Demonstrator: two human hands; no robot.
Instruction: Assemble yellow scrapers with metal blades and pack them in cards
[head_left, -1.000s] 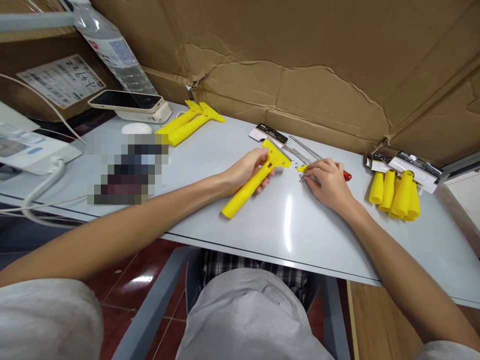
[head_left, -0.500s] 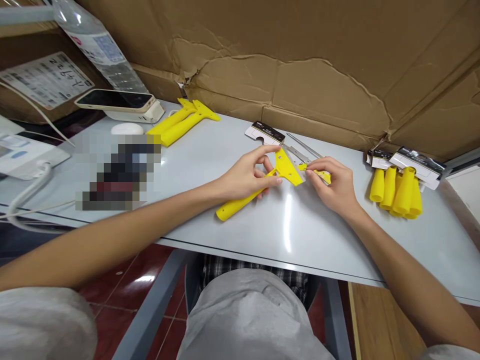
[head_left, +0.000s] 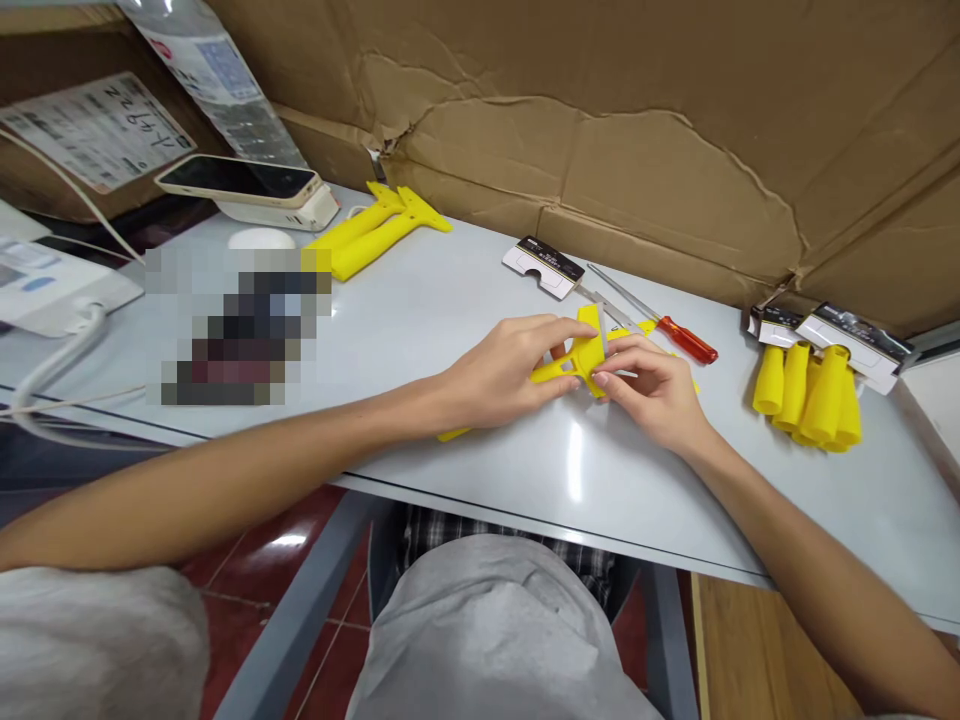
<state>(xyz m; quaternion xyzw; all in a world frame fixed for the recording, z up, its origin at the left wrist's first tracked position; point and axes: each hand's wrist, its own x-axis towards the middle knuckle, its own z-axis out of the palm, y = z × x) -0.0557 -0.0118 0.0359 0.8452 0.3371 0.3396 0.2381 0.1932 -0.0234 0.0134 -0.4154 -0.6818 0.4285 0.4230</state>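
while the left hand [head_left: 506,372] grips the yellow scraper [head_left: 591,350] over the table [head_left: 457,290], seemingly to steady it, the right hand's [head_left: 654,388] fingers narrow at its head; whether they pinch something small i cannot tell. the box label [head_left: 97,130] shows handwriting, apparently including "22"; the black-and-white card's [head_left: 544,265] print is illegible.

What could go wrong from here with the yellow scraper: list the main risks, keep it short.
1. Cut: the left hand holds the yellow scraper, and the right hand is close to its grey metal edge; a slip might nick a finger.
2. Knock: the red-handled screwdriver lies just beyond the right hand, so a careless sweep may send it rolling.
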